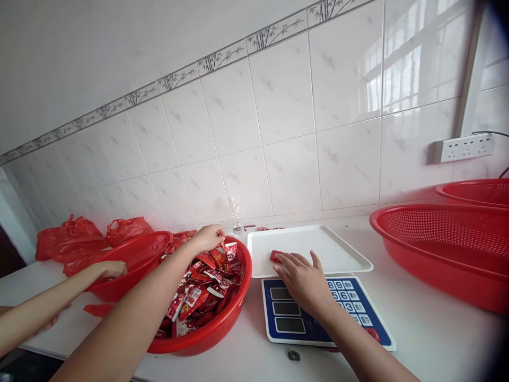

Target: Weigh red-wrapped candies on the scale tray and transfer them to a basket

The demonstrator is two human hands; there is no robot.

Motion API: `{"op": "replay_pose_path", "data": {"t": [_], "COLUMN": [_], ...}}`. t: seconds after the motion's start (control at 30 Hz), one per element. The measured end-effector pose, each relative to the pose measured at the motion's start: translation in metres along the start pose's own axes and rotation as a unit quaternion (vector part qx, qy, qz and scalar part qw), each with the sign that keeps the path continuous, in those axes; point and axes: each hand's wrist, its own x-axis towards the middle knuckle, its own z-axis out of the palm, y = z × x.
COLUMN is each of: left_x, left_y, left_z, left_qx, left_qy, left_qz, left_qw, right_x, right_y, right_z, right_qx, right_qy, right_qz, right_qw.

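My left hand (209,237) is over the far side of a red plastic basket (242,297) heaped with small red snack packets (194,297). Its fingers are curled down, with a bit of red at the fingertips, and what they hold is partly hidden. My right hand (304,281) reaches across the blue panel of a digital scale (286,324), palm down with fingers spread. Its fingertips touch a small red packet (274,256) on the near left part of the white weighing tray (318,244).
Another person's hand (113,269) reaches into a second red basket (147,249) at left. Red plastic bags (75,239) lie behind it. Large red baskets (437,265) stand at right. A clear bottle (236,217) is near the wall, and a small dark object (293,355) lies before the scale.
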Motion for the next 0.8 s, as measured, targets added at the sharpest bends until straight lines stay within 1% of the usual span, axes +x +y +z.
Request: {"op": "replay_pose_path", "data": {"t": [0.1,0.23,0.3,0.37,0.43,0.53,0.57,0.63,0.73,0.8], "left_x": [-0.001,0.002,0.003,0.004,0.006,0.011,0.012,0.013,0.008,0.005], "left_y": [0.022,0.047,0.055,0.058,0.054,0.039,0.032,0.019,0.006,0.002], "left_z": [0.006,0.022,0.031,0.039,0.045,0.047,0.046,0.045,0.044,0.044], "left_qx": [-0.057,-0.113,-0.133,-0.129,-0.106,-0.054,-0.032,0.007,0.037,0.054], "left_qy": [-0.001,0.0,-0.039,-0.083,-0.09,-0.056,-0.053,-0.072,-0.11,-0.11], "left_qz": [0.019,0.077,0.1,0.111,0.108,0.076,0.062,0.034,0.007,-0.004], "left_qw": [0.998,0.991,0.985,0.982,0.984,0.994,0.996,0.997,0.993,0.993], "right_x": [0.0,0.0,0.0,0.0,0.0,0.0,0.001,0.001,0.001,0.001], "right_y": [0.0,0.0,0.0,0.001,0.002,0.003,0.003,0.004,0.004,0.003], "right_z": [0.0,-0.001,0.0,0.0,0.001,0.001,0.001,0.0,0.0,-0.001], "right_qx": [0.002,-0.007,-0.014,-0.021,-0.028,-0.033,-0.033,-0.031,-0.028,-0.026], "right_qy": [0.002,-0.005,-0.005,0.002,0.004,-0.005,-0.011,-0.017,-0.016,-0.012], "right_qz": [-0.002,-0.003,-0.004,-0.003,0.004,0.022,0.027,0.035,0.037,0.036], "right_qw": [1.0,1.0,1.0,1.0,1.0,0.999,0.999,0.999,0.999,0.999]}}
